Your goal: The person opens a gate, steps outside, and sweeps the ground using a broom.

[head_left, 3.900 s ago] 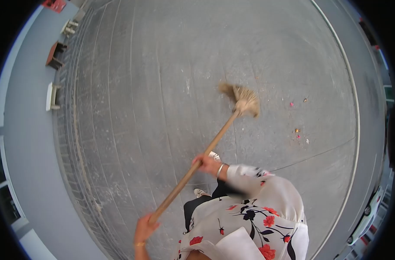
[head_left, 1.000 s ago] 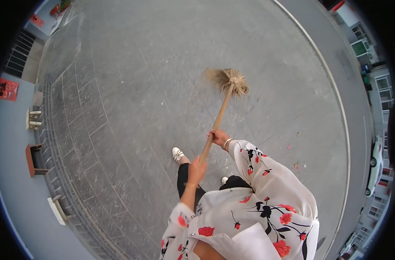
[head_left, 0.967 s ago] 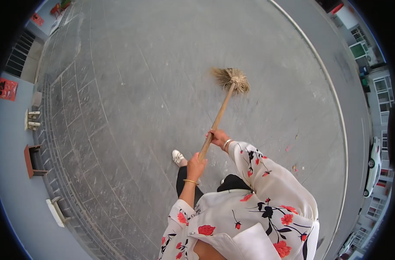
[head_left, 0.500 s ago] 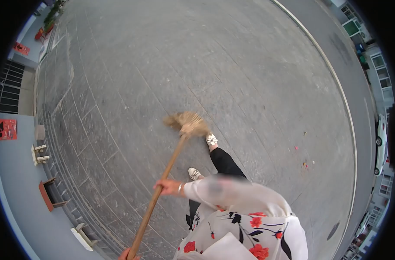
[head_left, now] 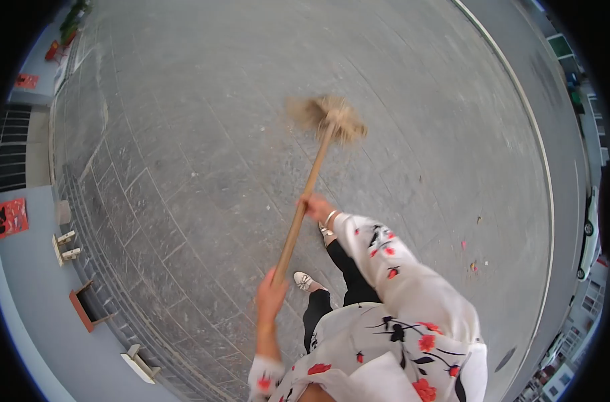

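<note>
A straw-coloured broom (head_left: 293, 236) with a long wooden handle slants across the middle of the view. Its bristle head (head_left: 335, 119) is on the grey pavement and blurred by motion on its left side. My left hand (head_left: 271, 295) is closed round the top end of the handle. Farther down the handle, my right hand (head_left: 315, 206) grips it, with a bracelet at the wrist. Small pink and orange scraps (head_left: 474, 266) lie on the ground to the right, away from the bristles.
My white shoes (head_left: 303, 280) stand below the handle. Along the left wall are a brown stool (head_left: 82, 309), a white bench (head_left: 137, 365) and a small pale stool (head_left: 66, 248). A white line (head_left: 547, 181) edges the road at right, where white cars (head_left: 589, 231) stand.
Since half a second ago, the broom head has swung forward and away from my shoes. Both hands have moved up and right in view, still round the handle.
</note>
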`<state>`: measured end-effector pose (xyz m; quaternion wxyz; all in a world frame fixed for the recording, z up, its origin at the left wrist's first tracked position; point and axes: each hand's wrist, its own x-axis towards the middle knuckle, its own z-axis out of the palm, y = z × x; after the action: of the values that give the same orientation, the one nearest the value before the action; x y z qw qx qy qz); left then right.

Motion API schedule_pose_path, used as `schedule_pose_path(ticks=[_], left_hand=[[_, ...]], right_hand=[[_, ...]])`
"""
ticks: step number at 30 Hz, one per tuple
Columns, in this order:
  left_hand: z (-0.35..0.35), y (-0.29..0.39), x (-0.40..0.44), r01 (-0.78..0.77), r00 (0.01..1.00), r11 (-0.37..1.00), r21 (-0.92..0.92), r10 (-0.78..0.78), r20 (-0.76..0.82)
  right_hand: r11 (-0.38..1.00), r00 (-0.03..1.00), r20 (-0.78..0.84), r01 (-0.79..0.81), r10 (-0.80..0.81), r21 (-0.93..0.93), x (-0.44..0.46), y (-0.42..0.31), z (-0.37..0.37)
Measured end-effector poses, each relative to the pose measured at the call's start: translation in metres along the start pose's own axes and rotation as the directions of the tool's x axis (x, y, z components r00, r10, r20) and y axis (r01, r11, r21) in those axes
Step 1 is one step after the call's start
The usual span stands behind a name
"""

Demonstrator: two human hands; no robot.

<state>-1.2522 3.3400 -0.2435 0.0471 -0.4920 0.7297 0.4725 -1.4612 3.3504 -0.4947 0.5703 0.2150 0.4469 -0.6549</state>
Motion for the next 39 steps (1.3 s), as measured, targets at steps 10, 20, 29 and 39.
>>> schedule_pose_path(ticks=[10, 20, 29, 39], left_hand=[[-0.06, 0.045, -0.006, -0.075, 0.996, 0.996, -0.04, 0.072, -0.051], [-0.221, 0.145, -0.175, 0.413, 0.891, 0.911, -0.008, -0.406, -0.203], [-0.21, 0.017, -0.046, 0.355, 0.934, 0.932, -0.073, -0.357, -0.014], [-0.234, -0.001, 0.208, -0.168, 0.986, 0.953, -0.252, 0.166, -0.03]], right_hand=[[0.999, 0.994, 0.108, 0.031, -0.029, -0.023, -0.044, -0.116, 0.055], [0.634, 0.68, 0.184, -0.731, 0.71, 0.253, -0.114, 0.104, 0.2], [0.215, 0.653, 0.74, 0.755, -0.161, -0.62, 0.015, 0.056, 0.161], [0.989, 0.992, -0.049, -0.116, 0.112, -0.088, 0.099, -0.099, 0.266]])
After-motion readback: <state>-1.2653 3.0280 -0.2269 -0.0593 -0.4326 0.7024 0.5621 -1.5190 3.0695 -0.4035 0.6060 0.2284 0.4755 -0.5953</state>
